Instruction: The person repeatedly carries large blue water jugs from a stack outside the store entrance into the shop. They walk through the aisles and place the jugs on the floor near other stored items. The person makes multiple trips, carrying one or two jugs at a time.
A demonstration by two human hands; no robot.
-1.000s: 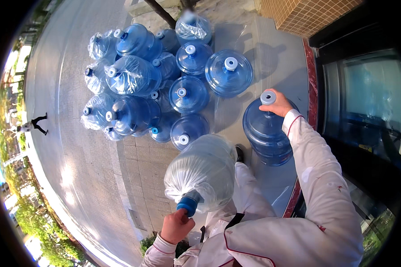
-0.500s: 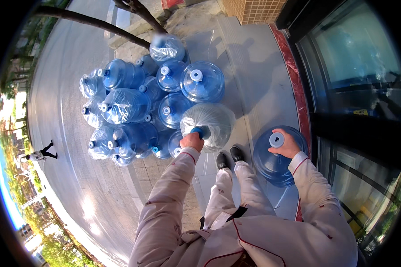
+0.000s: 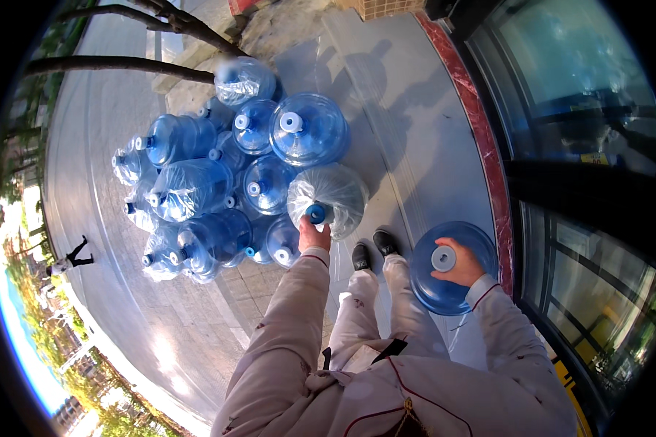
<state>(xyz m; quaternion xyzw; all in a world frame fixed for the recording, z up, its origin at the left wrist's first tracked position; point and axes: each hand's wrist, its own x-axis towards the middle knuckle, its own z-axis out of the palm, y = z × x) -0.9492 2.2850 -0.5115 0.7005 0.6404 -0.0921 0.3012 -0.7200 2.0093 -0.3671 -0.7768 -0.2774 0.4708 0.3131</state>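
Observation:
My left hand (image 3: 314, 237) is closed at the neck of a water jug wrapped in clear plastic (image 3: 346, 191); the jug's blue cap (image 3: 315, 213) shows just above my fingers. On my right, a bare blue water jug (image 3: 424, 285) stands upright by the door sill. My right hand (image 3: 465, 262) curls its thumb and fingers around that jug's neck, with the white cap (image 3: 444, 258) showing between them. Several more blue jugs (image 3: 321, 146) crowd to the left of the wrapped one, some upright, others lying stacked on their sides.
A dark red stone sill (image 3: 481, 138) runs along the glass door (image 3: 561, 109) on the right. Thin tree trunks (image 3: 124, 65) rise behind the pile. My black shoes (image 3: 361, 255) stand between the two held jugs. Far left, a person (image 3: 71, 260) walks on the pavement.
My view has shifted, so the pile sits further left. My left hand has slipped a little below the blue cap, which now shows more fully. The right hand keeps its hold.

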